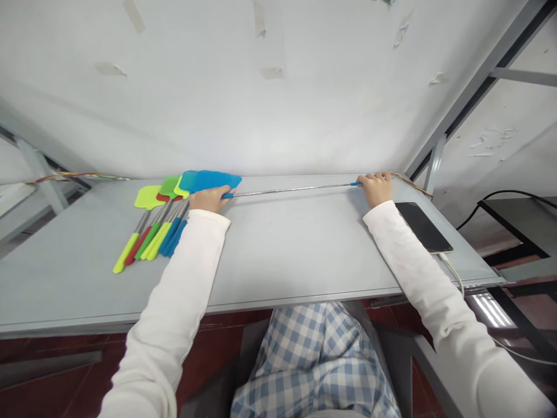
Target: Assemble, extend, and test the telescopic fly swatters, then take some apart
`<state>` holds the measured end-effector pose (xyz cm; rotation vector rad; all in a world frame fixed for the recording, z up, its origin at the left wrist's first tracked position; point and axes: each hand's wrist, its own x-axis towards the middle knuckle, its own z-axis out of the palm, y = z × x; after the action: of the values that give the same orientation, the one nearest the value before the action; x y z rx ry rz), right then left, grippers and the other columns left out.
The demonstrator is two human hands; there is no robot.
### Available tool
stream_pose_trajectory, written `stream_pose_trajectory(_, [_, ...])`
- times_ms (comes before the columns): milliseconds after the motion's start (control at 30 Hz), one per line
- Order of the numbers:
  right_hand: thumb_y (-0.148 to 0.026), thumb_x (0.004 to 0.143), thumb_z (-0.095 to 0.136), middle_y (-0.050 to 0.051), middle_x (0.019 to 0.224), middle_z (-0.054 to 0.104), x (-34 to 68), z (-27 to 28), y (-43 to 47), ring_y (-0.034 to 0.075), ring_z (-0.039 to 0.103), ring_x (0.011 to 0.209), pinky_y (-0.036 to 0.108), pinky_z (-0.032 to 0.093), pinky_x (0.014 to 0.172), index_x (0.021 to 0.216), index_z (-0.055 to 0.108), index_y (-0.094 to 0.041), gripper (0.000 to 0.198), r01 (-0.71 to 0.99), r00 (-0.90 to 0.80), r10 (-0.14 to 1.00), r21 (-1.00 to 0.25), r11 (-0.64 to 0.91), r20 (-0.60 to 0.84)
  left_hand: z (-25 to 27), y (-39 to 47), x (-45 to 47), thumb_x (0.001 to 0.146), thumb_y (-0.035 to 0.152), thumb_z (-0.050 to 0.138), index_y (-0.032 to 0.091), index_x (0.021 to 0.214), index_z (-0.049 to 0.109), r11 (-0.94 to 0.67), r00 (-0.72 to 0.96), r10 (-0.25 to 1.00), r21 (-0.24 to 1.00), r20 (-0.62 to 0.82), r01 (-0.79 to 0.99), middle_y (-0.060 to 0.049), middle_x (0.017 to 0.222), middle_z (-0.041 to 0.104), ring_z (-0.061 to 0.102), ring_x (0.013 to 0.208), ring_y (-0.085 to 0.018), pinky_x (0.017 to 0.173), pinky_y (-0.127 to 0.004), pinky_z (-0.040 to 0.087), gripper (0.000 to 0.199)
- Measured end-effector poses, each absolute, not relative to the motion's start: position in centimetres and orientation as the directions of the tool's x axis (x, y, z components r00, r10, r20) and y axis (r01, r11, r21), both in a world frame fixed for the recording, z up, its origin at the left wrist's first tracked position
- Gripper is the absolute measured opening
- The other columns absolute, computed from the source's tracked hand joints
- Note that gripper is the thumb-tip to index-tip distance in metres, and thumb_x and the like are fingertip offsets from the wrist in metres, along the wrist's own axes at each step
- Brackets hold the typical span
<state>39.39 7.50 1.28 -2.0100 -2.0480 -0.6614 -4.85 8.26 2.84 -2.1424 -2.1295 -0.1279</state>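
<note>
A blue telescopic fly swatter (287, 190) is stretched across between my two hands, its thin metal rod drawn out long. My left hand (209, 199) is closed on it at the head end, beside its blue flat head. At the other end my right hand (376, 189) is wrapped round the blue handle, most of which the fingers hide. To the left of my left hand lies a row of fly swatters (152, 232) with yellow, red, green and blue handles. Several blue heads overlap behind my left hand, so their edges are hard to tell apart.
Both forearms rest over the grey table (296, 255). A dark tablet (423, 226) with a white charging cable (453, 273) lies by my right forearm. Behind the table stands a white wall (278, 116) with tape scraps. Metal frame bars (474, 81) rise at the right.
</note>
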Motion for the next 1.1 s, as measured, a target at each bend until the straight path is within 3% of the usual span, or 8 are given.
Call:
stream_pose_trajectory(267, [-0.015,0.091,0.046,0.005,0.076,0.069,39.9,2.2,7.4,0.019,0.052,0.073,0.039,0.027,0.078,0.082,0.068,-0.021,0.024,0.973,-0.173,0.848,0.219,0.069,0.5,2.4,8.4,-3.6,0.089,0.046,0.043,0.03,0.113,0.062,-0.052,0.067,0.987,-0.104,0.145,0.993,-0.008,0.113,0.067,0.062,0.095,-0.026,0.065,-0.029,0.036,0.034])
stream_pose_trajectory(400, [-0.013,0.091,0.047,0.004,0.078,0.068,37.2,2.7,6.5,0.019,0.051,0.075,0.037,0.027,0.077,0.082,0.067,-0.02,0.024,0.955,-0.268,0.836,0.246,0.165,0.479,2.1,7.7,-0.2,0.09,0.041,0.044,0.033,0.115,0.061,-0.171,0.183,0.977,-0.118,0.108,0.978,-0.007,0.116,0.067,0.062,0.099,-0.026,0.07,-0.031,0.04,0.031])
stream_pose_trajectory(633, [-0.001,0.089,0.038,0.004,0.072,0.063,33.2,2.8,5.1,0.018,0.047,0.071,0.034,0.025,0.067,0.079,0.065,-0.019,0.034,0.862,-0.46,0.784,0.422,0.282,0.416,1.4,6.5,3.9,0.094,0.041,0.036,0.03,0.12,0.058,-0.253,0.259,0.964,-0.094,0.06,0.963,-0.009,0.115,0.067,0.065,0.098,-0.026,0.074,-0.034,0.044,0.036])
stream_pose_trajectory(1100, [0.0,0.087,0.039,0.007,0.068,0.062,29.9,2.2,3.6,0.019,0.046,0.066,0.034,0.024,0.067,0.078,0.067,-0.017,0.034,0.807,-0.566,0.733,0.436,0.398,0.379,1.2,4.6,6.8,0.095,0.04,0.037,0.03,0.12,0.058,-0.305,0.308,0.95,-0.062,0.043,0.95,-0.009,0.11,0.069,0.066,0.095,-0.025,0.073,-0.033,0.046,0.035])
